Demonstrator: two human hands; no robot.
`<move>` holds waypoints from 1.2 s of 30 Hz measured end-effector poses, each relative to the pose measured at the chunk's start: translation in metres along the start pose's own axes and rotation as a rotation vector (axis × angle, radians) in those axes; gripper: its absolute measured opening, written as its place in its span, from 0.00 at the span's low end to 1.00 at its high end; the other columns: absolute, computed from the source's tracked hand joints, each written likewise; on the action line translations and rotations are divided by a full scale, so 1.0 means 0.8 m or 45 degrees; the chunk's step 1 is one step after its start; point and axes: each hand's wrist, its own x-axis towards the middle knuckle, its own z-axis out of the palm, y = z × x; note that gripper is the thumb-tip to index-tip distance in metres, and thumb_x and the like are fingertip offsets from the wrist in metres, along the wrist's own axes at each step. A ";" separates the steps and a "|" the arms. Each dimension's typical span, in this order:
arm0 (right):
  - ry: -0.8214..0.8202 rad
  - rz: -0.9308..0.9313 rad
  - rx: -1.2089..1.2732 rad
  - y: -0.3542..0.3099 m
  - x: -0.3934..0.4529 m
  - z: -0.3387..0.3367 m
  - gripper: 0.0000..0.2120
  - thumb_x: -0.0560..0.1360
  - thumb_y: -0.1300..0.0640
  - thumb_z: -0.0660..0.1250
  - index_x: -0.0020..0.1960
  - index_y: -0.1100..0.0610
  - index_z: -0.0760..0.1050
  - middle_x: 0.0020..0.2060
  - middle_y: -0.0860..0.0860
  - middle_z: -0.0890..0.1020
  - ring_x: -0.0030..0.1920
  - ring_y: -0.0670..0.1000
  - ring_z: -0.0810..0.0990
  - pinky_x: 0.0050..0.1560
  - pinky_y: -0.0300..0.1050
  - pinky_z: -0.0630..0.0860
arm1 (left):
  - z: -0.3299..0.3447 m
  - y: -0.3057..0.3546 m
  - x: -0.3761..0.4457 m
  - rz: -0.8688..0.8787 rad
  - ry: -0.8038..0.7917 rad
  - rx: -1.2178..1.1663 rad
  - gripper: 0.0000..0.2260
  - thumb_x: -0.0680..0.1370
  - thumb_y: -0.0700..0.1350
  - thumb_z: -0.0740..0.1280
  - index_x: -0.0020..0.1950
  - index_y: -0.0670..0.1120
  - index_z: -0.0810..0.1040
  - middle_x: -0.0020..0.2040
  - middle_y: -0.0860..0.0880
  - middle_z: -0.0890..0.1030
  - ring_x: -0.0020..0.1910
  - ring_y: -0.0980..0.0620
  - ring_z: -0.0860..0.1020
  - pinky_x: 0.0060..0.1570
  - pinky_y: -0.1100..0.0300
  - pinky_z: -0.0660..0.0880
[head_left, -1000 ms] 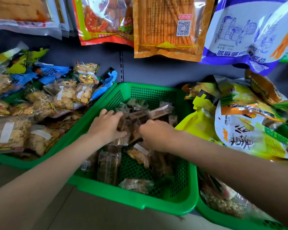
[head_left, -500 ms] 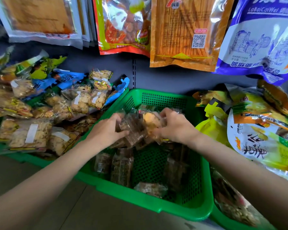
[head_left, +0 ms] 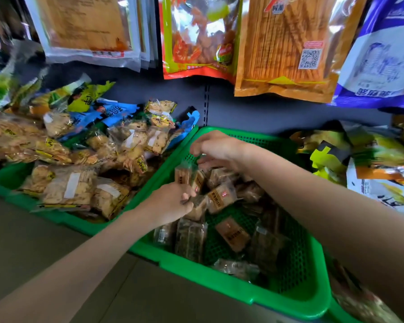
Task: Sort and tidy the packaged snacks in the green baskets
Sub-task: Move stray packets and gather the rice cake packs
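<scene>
The middle green basket [head_left: 238, 291] holds several small clear-wrapped brown snack packets [head_left: 221, 197]. My left hand [head_left: 170, 202] is inside its left side, fingers pinched on packets there. My right hand [head_left: 216, 148] hovers over the basket's back left corner, fingers curled down onto the top of an upright packet [head_left: 183, 174]. More packets lie flat near the front, among them a dark one [head_left: 190, 238] and a brown one [head_left: 232, 234].
A left green basket [head_left: 7, 183] is piled with clear bags of biscuits [head_left: 72, 190]. Yellow and white bags [head_left: 380, 164] fill a basket on the right. Large snack bags [head_left: 285, 47] hang on the grey back wall above. Grey shelf surface runs along the front.
Both hands have shifted toward the basket's back left, carrying a bunch of packets there and standing them up. The camera has moved closer and to the left.
</scene>
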 end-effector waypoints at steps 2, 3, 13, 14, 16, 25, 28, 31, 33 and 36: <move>-0.049 0.006 -0.135 0.026 -0.021 -0.034 0.06 0.76 0.66 0.59 0.47 0.60 0.74 0.40 0.56 0.77 0.36 0.50 0.75 0.37 0.40 0.73 | 0.000 0.010 -0.002 0.066 -0.090 -0.030 0.17 0.80 0.48 0.61 0.69 0.53 0.68 0.67 0.48 0.70 0.65 0.49 0.70 0.57 0.61 0.68; -0.087 0.019 -0.250 0.039 -0.032 -0.049 0.07 0.75 0.67 0.59 0.44 0.59 0.74 0.38 0.57 0.77 0.33 0.50 0.74 0.35 0.39 0.71 | 0.001 0.015 -0.003 0.117 -0.188 -0.009 0.20 0.79 0.51 0.61 0.71 0.55 0.65 0.70 0.49 0.66 0.68 0.49 0.67 0.60 0.60 0.67; -0.761 0.031 -1.913 0.094 -0.110 -0.064 0.38 0.68 0.44 0.72 0.73 0.48 0.58 0.68 0.52 0.69 0.67 0.56 0.68 0.62 0.51 0.67 | 0.043 0.062 0.008 0.104 -0.923 0.730 0.35 0.72 0.69 0.58 0.75 0.58 0.55 0.78 0.54 0.45 0.74 0.42 0.33 0.71 0.37 0.45; -0.800 -0.006 -2.024 0.103 -0.108 -0.055 0.40 0.69 0.46 0.72 0.74 0.46 0.56 0.68 0.53 0.68 0.67 0.56 0.68 0.62 0.54 0.66 | 0.043 0.062 0.010 0.108 -0.897 0.698 0.33 0.73 0.68 0.59 0.75 0.57 0.57 0.78 0.53 0.47 0.75 0.42 0.36 0.71 0.39 0.46; -0.855 -0.085 -2.134 0.117 -0.102 -0.039 0.37 0.71 0.52 0.70 0.74 0.46 0.55 0.68 0.53 0.68 0.67 0.58 0.68 0.61 0.56 0.69 | 0.038 0.054 0.019 0.120 -0.759 0.530 0.25 0.76 0.63 0.59 0.71 0.54 0.67 0.76 0.51 0.57 0.76 0.45 0.52 0.71 0.47 0.55; -0.310 -0.339 -1.863 0.111 -0.087 -0.067 0.29 0.75 0.67 0.57 0.72 0.47 0.58 0.64 0.55 0.69 0.61 0.59 0.74 0.50 0.51 0.73 | 0.044 0.032 0.045 0.062 -0.405 0.623 0.13 0.81 0.51 0.57 0.57 0.51 0.78 0.66 0.50 0.70 0.68 0.42 0.62 0.66 0.44 0.63; -0.031 -0.472 -1.753 0.102 -0.104 -0.074 0.30 0.75 0.66 0.55 0.73 0.49 0.56 0.66 0.54 0.69 0.63 0.58 0.73 0.56 0.51 0.73 | 0.034 0.058 0.041 0.025 -0.436 0.682 0.15 0.80 0.52 0.59 0.60 0.46 0.78 0.62 0.47 0.75 0.61 0.45 0.73 0.60 0.53 0.71; 0.058 -0.534 -1.677 0.095 -0.153 -0.103 0.23 0.77 0.62 0.56 0.70 0.49 0.61 0.65 0.49 0.69 0.65 0.54 0.71 0.59 0.46 0.69 | 0.017 0.097 0.035 0.061 -0.262 0.605 0.12 0.78 0.53 0.61 0.56 0.49 0.79 0.54 0.48 0.78 0.54 0.48 0.76 0.54 0.55 0.74; 0.057 -0.496 -1.660 0.099 -0.194 -0.133 0.20 0.79 0.57 0.56 0.70 0.48 0.62 0.64 0.49 0.69 0.66 0.52 0.68 0.61 0.45 0.67 | 0.013 0.131 0.034 0.210 -0.176 0.569 0.11 0.78 0.52 0.62 0.55 0.50 0.79 0.56 0.49 0.78 0.54 0.49 0.75 0.54 0.54 0.74; 0.167 -0.401 -1.495 0.103 -0.249 -0.192 0.20 0.79 0.56 0.58 0.70 0.47 0.64 0.61 0.49 0.71 0.65 0.52 0.68 0.60 0.45 0.68 | 0.020 0.198 0.031 0.341 -0.030 0.539 0.08 0.77 0.51 0.63 0.51 0.51 0.80 0.56 0.49 0.78 0.55 0.47 0.76 0.53 0.54 0.74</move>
